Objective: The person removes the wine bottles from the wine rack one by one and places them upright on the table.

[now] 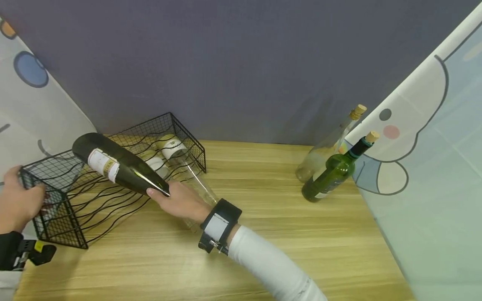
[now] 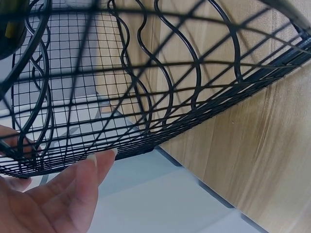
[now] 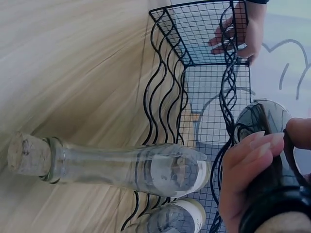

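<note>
My right hand (image 1: 182,200) grips a dark green wine bottle (image 1: 132,167) around its neck. The bottle slants above the black wire wine rack (image 1: 77,223), its base toward the upper left and its white label facing up. My left hand (image 1: 20,200) holds the rack's left end, fingers and thumb on either side of the mesh in the left wrist view. A clear bottle with a cork (image 3: 97,162) lies in the rack's lower row in the right wrist view. Beside it lies another clear bottle (image 3: 170,218), partly cut off by the frame.
On the right of the wooden table (image 1: 263,251) stand a clear corked bottle (image 1: 320,156) and a green corked bottle (image 1: 333,173), close together. A grey wall (image 1: 244,71) rises behind the table. Patterned panels flank both sides.
</note>
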`<action>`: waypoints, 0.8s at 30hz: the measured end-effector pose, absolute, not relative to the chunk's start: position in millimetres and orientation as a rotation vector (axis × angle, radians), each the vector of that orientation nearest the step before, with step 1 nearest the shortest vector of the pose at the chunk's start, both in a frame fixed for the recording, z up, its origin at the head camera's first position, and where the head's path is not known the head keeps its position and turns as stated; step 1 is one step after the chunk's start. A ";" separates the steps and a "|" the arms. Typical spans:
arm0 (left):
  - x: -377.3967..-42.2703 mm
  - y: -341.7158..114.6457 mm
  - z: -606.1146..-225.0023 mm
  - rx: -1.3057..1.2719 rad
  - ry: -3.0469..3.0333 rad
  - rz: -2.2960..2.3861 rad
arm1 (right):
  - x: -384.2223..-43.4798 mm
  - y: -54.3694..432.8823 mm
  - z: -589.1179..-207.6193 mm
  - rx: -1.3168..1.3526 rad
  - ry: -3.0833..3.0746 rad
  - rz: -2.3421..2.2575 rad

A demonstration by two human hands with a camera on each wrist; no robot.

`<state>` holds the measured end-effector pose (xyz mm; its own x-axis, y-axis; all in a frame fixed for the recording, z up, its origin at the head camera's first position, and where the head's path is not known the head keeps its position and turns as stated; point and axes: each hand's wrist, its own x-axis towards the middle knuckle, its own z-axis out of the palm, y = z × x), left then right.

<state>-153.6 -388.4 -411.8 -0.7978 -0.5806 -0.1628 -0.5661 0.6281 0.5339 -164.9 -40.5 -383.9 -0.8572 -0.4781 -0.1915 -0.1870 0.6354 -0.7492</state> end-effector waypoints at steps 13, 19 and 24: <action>-154.3 -385.2 -409.0 1.012 -2.807 -0.886 | -165.9 -31.3 -369.0 -0.538 2.444 -1.139; -154.6 -387.4 -410.8 1.008 -2.805 -0.888 | -167.5 -26.0 -361.8 -0.514 2.442 -1.146; -156.0 -390.9 -412.8 1.012 -2.811 -0.878 | -171.1 -20.5 -357.4 -0.494 2.442 -1.169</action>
<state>-156.0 -390.9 -412.8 -0.7883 -0.5946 -0.1583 -0.5789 0.6295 0.5182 -171.1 -20.5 -357.4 -0.8631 -0.4678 -0.1902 -0.1452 0.5906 -0.7938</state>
